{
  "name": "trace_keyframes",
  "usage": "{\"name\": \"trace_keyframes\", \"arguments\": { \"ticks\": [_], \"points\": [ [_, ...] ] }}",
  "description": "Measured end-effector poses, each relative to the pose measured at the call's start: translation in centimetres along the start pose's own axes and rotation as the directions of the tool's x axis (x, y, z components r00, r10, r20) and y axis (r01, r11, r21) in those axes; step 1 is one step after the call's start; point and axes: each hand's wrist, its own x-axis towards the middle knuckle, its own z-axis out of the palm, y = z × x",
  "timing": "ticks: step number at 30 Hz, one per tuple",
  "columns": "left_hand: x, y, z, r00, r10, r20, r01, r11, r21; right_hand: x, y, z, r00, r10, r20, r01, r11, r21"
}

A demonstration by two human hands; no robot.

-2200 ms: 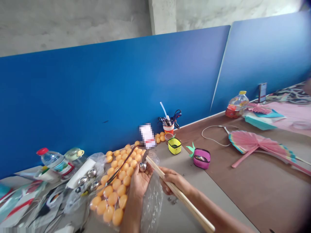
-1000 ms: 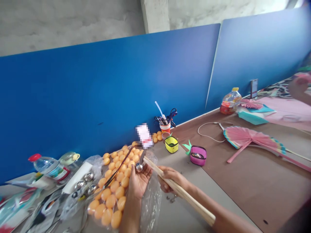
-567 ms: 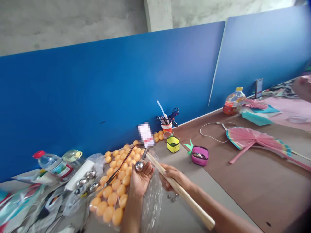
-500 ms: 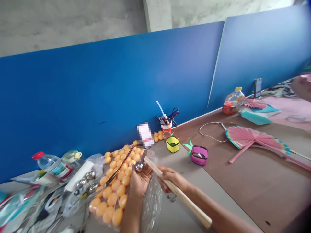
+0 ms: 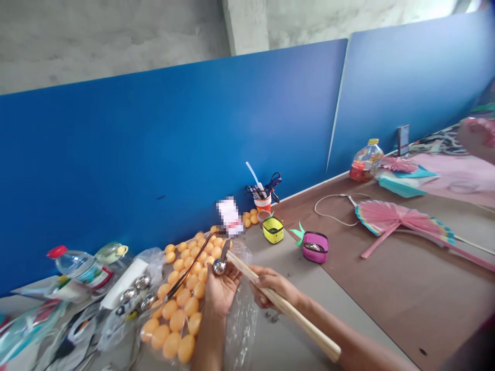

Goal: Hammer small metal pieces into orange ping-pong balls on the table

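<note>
My left hand (image 5: 221, 293) is turned palm up, holding a shiny metal ball (image 5: 219, 267) near the thumb with its fingers loosely curled. My right hand (image 5: 274, 287) is closed around the long pale wooden handle of a hammer (image 5: 296, 313). Its narrow dark head is at the far end, close above the ball; I cannot tell whether they touch. Beneath and left of my left hand lies a clear plastic bag (image 5: 242, 319) with several orange balls (image 5: 178, 319). A few tiny metal bits (image 5: 274, 318) lie on the table below my right hand.
Beyond my hands stand a yellow pouch (image 5: 273, 230), a purple pouch (image 5: 315, 247) and a cup of tools (image 5: 263, 201). At left are bottles (image 5: 83, 268) and more metal balls (image 5: 142, 282). Right lies a pink fan (image 5: 402, 221); another person's hand (image 5: 477, 136) shows at the edge.
The view has shifted slightly, so most things sit a little further left. Both hands keep their hold on the ball and the hammer, with hardly any movement.
</note>
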Motion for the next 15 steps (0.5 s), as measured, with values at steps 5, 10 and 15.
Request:
{"name": "trace_keyframes", "arguments": {
  "ticks": [5,10,15],
  "points": [
    [-0.6,-0.2,1.5,0.995,0.021,-0.094,-0.017,0.999,0.034,0.1,0.4,-0.2,0.999,0.037,-0.014,-0.037,0.999,-0.003],
    [-0.8,0.0,1.8,0.994,0.006,-0.112,-0.001,0.999,0.053,0.1,0.4,-0.4,1.0,-0.02,-0.017,0.02,0.998,0.054],
    [-0.7,-0.1,1.7,0.993,0.025,-0.119,-0.018,0.998,0.063,0.3,0.3,-0.2,0.996,0.06,-0.066,-0.061,0.998,-0.025]
  ]
}}
